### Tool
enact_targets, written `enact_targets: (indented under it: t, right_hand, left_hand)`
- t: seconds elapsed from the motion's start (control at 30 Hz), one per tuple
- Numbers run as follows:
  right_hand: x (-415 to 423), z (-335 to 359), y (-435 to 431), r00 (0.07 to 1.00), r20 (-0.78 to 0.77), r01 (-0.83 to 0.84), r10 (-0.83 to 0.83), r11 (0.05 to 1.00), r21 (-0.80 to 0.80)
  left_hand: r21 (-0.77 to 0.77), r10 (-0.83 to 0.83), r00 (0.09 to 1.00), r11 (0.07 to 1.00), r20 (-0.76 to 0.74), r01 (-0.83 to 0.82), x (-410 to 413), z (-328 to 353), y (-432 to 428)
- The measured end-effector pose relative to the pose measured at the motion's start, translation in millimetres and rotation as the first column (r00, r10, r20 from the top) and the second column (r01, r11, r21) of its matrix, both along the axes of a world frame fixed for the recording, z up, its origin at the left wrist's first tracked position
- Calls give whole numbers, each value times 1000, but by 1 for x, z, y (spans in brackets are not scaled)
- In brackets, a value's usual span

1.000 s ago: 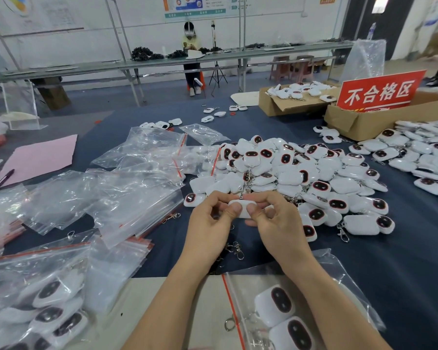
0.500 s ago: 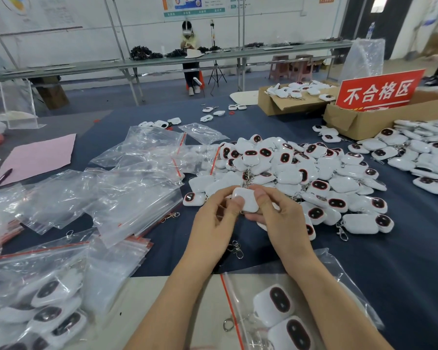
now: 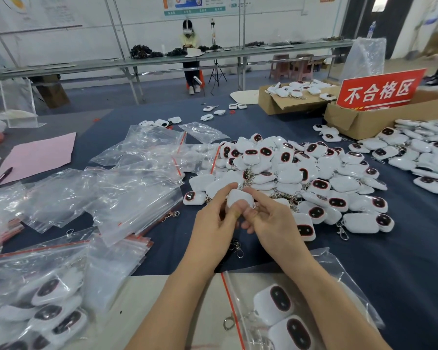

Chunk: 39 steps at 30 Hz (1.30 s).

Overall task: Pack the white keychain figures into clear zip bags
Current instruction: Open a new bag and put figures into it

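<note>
Both hands hold one white keychain figure [image 3: 239, 197] above the dark blue table, its plain back toward me. My left hand [image 3: 213, 223] grips its left side with fingers and thumb. My right hand [image 3: 271, 221] pinches its right side, index finger on the top edge. Its metal clasp [image 3: 237, 247] dangles below the hands. Behind lies a large pile of white figures [image 3: 301, 173] with dark red-rimmed faces. A clear zip bag [image 3: 276, 306] holding two figures lies under my right forearm. Empty zip bags [image 3: 127, 188] are heaped to the left.
Filled bags [image 3: 48, 304] lie at the lower left. Two cardboard boxes [image 3: 364, 120] with a red sign [image 3: 379, 90] stand at the back right, more figures [image 3: 420, 152] beside them. A pink sheet [image 3: 36, 155] and pen lie far left. A person sits at a distant bench.
The hands lifted the figure slightly away from the table and turned it between the fingers; the right index finger now reaches over its top edge.
</note>
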State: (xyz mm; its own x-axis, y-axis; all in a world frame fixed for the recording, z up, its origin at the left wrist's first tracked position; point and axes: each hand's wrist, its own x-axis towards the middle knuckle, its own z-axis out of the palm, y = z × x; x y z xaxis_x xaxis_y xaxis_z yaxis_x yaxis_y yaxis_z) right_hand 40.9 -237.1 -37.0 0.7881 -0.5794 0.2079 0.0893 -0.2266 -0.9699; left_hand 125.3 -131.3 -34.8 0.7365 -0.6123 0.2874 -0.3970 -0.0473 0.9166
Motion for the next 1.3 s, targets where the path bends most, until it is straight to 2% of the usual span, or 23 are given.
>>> enact_targets:
  t: [0.37, 0.67, 0.87, 1.13, 1.23, 1.3]
  right_hand:
    - [-5, 6, 0, 998, 53, -16, 16, 1000, -5]
    - [-5, 3, -5, 999, -18, 44, -45, 998, -53]
    - [-5, 2, -6, 993, 9, 118, -117, 993, -19]
    - [-5, 10, -1, 992, 112, 53, -53, 999, 8]
    - [-8, 17, 1, 992, 126, -5, 4, 1000, 7]
    - [-9, 19, 1, 991, 136, -22, 12, 997, 71]
  left_hand:
    - [-58, -43, 997, 998, -68, 39, 0, -3, 0]
    - [-85, -39, 994, 996, -99, 31, 1, -2, 2]
    - [-106, -42, 992, 994, -119, 29, 0, -2, 1]
    - [-146, -43, 990, 989, -132, 23, -3, 2, 1]
    - [-131, -48, 980, 991, -192, 23, -2, 3, 1]
    - [-141, -57, 968, 990, -244, 23, 0, 2, 1]
